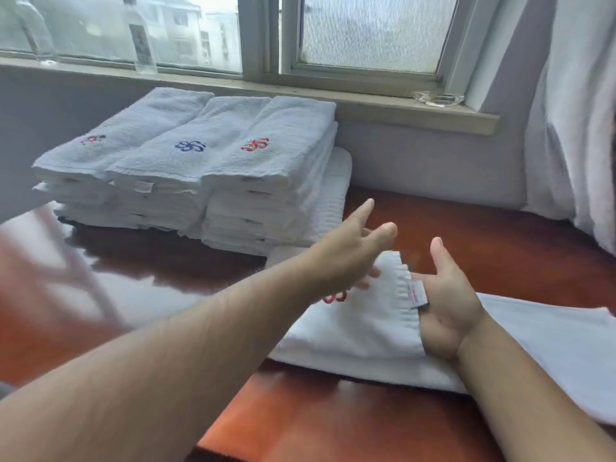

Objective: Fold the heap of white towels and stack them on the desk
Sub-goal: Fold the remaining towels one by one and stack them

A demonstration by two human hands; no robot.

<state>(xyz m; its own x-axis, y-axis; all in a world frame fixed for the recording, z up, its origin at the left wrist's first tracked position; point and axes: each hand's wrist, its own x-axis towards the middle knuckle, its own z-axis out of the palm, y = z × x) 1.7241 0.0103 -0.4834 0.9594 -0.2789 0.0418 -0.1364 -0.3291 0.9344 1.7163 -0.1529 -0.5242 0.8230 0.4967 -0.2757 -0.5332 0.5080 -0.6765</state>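
Note:
A white towel (360, 331) with a red embroidered flower lies partly folded on the red-brown desk (466, 241). My right hand (446, 305) is palm up with its fingers tucked under the towel's folded end, thumb raised beside the small label. My left hand (353, 251) hovers above the towel's far corner, fingers stretched out and holding nothing. Behind it, three stacks of folded white towels (200, 168) stand side by side against the wall, their tops marked with red and blue flowers.
A window sill (366, 105) runs behind the stacks, with a glass ashtray (438, 98) on it. A white curtain (580, 128) hangs at the right. More white fabric (550, 355) trails to the right across the desk.

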